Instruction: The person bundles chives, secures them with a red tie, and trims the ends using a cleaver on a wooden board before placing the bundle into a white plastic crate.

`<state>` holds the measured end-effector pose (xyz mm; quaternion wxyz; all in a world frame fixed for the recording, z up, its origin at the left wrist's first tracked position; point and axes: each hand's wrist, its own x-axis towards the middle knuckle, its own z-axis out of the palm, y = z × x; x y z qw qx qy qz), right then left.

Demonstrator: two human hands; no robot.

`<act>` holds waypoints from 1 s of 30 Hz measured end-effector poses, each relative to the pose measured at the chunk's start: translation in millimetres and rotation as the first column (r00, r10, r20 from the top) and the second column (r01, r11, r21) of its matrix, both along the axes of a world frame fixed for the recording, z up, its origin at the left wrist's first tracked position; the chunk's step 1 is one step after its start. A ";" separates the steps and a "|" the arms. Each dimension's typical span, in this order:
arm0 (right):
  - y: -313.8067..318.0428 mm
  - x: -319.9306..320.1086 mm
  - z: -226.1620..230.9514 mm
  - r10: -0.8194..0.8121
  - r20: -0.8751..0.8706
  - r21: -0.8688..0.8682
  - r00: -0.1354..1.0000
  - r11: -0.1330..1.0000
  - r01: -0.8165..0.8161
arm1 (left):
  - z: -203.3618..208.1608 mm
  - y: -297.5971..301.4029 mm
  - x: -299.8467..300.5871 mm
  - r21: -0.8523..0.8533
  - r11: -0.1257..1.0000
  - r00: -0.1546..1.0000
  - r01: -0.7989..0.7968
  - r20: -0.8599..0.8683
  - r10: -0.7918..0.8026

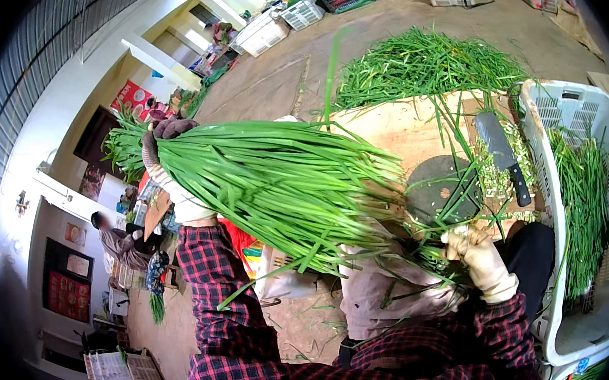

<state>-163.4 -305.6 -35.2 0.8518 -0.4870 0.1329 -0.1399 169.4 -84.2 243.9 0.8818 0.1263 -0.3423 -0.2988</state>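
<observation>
A large bunch of green garlic chives stretches across the middle of the head view, leaves to the left and pale cut ends to the right. My left hand, in a dark knitted glove, is wrapped round its leafy end and holds it up. Beside the pale ends my right hand, in a cream glove, has its fingers curled over a few loose chive leaves. A wooden board with a dark round disc lies beyond. On it rests a cleaver among chopped bits.
A heap of loose chives lies past the board. On the right stands a white plastic crate with more chives inside. A grey cloth covers my lap. Other crates stand far off; a seated person is at the left.
</observation>
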 end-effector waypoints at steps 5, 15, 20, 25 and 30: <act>36.2 27.5 81.5 -0.415 0.006 -0.593 0.910 0.731 0.337 | 2.8 12.4 -8.5 -0.016 0.995 0.993 -0.095 0.068 0.095; 74.6 84.5 106.2 -0.291 0.450 -0.627 0.844 0.571 0.530 | 5.8 1.2 -17.9 -0.042 0.998 0.991 -0.040 0.125 0.045; 75.4 57.1 95.5 -0.036 0.316 -0.229 0.948 0.967 0.113 | 3.3 19.8 6.4 -0.026 0.998 0.981 0.057 0.188 -0.051; 25.7 3.1 43.6 -0.352 -0.233 -0.717 0.907 0.692 0.084 | -3.6 27.9 19.4 -0.003 0.998 0.969 0.060 0.239 -0.058; 57.4 36.3 87.6 -0.255 0.314 -0.758 0.915 0.514 0.403 | -0.6 33.2 3.6 0.013 1.000 0.973 0.001 0.230 -0.004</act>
